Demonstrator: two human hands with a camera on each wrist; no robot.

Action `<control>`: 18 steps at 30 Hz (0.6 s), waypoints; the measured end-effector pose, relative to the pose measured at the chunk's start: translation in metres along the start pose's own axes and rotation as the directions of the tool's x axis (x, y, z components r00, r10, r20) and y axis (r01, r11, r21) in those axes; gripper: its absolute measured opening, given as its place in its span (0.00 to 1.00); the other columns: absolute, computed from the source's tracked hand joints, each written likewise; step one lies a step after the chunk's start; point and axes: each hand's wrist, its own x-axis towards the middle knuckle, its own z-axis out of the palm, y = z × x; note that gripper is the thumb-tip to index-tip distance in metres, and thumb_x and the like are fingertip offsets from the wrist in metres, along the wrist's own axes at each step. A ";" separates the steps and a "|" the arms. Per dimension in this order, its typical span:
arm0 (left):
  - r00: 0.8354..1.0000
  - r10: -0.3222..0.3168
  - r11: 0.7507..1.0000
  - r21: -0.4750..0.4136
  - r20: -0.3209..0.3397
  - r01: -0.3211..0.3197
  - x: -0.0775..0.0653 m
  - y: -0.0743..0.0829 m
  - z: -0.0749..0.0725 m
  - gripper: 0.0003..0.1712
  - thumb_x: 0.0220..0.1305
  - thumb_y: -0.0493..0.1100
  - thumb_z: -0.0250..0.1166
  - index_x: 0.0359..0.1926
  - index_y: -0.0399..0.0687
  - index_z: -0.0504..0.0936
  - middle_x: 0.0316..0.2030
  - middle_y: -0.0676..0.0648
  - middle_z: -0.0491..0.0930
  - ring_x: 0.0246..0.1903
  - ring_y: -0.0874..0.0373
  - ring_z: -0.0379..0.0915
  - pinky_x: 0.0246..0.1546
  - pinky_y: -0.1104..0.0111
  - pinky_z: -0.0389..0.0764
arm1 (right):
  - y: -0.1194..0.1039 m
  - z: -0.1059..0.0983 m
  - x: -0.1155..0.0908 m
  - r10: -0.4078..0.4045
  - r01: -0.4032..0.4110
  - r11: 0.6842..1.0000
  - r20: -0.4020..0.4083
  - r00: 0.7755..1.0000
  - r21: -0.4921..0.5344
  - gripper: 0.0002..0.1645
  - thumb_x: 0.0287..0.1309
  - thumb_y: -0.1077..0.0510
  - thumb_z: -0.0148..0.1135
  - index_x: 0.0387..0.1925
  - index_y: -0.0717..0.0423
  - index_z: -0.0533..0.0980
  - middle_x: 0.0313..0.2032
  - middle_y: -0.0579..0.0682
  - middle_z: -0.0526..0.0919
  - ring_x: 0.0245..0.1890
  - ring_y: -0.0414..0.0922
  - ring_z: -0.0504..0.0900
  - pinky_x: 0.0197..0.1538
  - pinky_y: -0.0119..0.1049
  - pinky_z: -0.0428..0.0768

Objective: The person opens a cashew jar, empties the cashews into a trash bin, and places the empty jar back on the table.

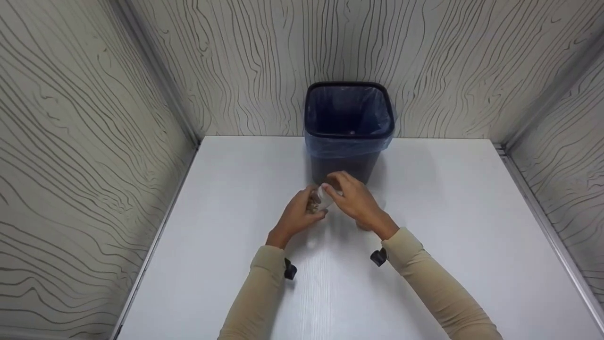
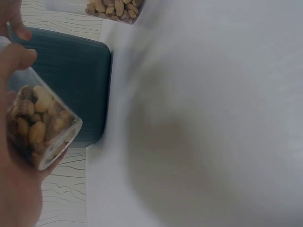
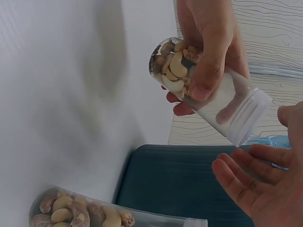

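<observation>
My left hand [image 1: 297,212] grips a clear plastic jar [image 3: 213,109] round its body. Cashews [image 3: 173,71], some with brown skins, lie at the jar's bottom end, and the jar tilts with its translucent white cap [image 3: 248,116] toward my right hand [image 1: 354,198]. In the right wrist view my right fingers [image 3: 258,175] are spread and gently bent, fingertips right by the cap's edge, with the thumb on the other side. A second clear jar of cashews [image 3: 85,213] stands near my right wrist, mostly hidden under it in the head view.
A dark bin [image 1: 342,160] with a blue liner bag [image 1: 349,147] stands at the back of the white table [image 1: 226,189], just beyond both hands. Wood-patterned panels [image 1: 255,66] enclose the back and sides.
</observation>
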 end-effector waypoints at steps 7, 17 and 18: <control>1.000 0.006 0.999 0.033 0.000 -0.006 0.001 0.005 -0.002 0.35 0.62 0.52 0.74 0.68 0.53 0.74 0.47 0.49 0.83 0.44 0.58 0.79 0.48 0.62 0.84 | -0.001 0.000 0.000 0.035 -0.035 0.999 0.021 0.999 0.007 0.37 0.78 0.34 0.53 0.68 0.59 0.76 0.62 0.57 0.83 0.57 0.56 0.85 0.62 0.53 0.81; 0.998 0.059 0.993 0.105 -0.010 -0.058 0.004 0.011 -0.007 0.36 0.61 0.48 0.76 0.69 0.57 0.75 0.42 0.52 0.82 0.36 0.63 0.77 0.39 0.66 0.81 | -0.003 -0.001 0.001 0.041 -0.042 0.999 0.039 0.998 0.032 0.40 0.78 0.30 0.48 0.67 0.57 0.76 0.55 0.54 0.84 0.49 0.50 0.84 0.55 0.50 0.83; 0.998 0.066 0.992 0.111 -0.014 -0.064 0.005 0.012 -0.008 0.35 0.60 0.48 0.76 0.68 0.57 0.75 0.42 0.52 0.82 0.36 0.63 0.77 0.39 0.67 0.81 | -0.003 -0.001 0.001 0.042 -0.043 0.999 0.037 0.998 0.033 0.39 0.78 0.30 0.48 0.67 0.57 0.76 0.55 0.53 0.84 0.49 0.50 0.84 0.54 0.50 0.83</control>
